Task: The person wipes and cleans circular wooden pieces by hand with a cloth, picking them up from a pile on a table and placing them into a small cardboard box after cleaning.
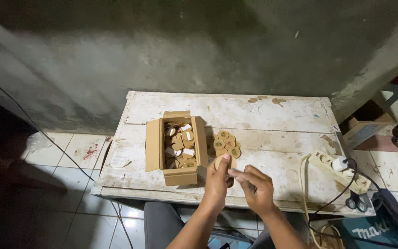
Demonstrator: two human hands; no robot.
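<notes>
A round wooden disc [224,161] is gripped between the fingers of the left hand [217,182] above the near edge of the white bench [263,115]. The right hand [254,186] is held just beside it, fingers curled narrow; its contents cannot be told. A pile of discs [226,143] lies just beyond, right of an open cardboard box [155,145]

One open brown cardboard box [176,146] at 9 o'clock, around seven loose round tan wooden discs [226,143] stacked up at 12, one white power strip [342,171] at 3.
</notes>
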